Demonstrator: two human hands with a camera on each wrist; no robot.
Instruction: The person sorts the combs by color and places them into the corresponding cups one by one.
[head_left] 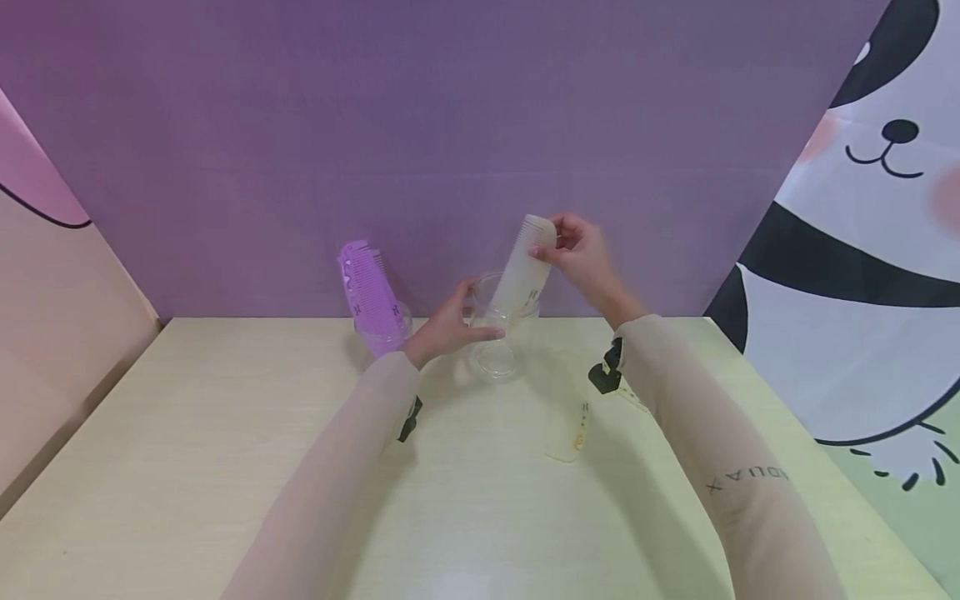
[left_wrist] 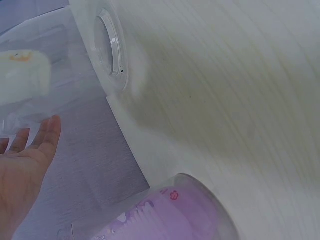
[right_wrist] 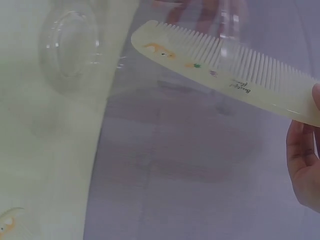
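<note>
1. Pinching curved, fine-toothed cream comb (head_left: 521,265) in right hand (head_left: 585,258), slanting into clear round cup (head_left: 517,327).
2. Gripping that smooth cup in left hand (head_left: 448,328).
3. Displaying toothed purple combs (head_left: 374,292) in second clear cup (head_left: 406,318).

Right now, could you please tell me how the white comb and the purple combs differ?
The white comb is held by the right hand, while the purple combs stand in the left cup with no hand on them. In the head view, the white comb's top leans right; the purple combs' tops lean left. Both have teeth and printed patterns.
</note>
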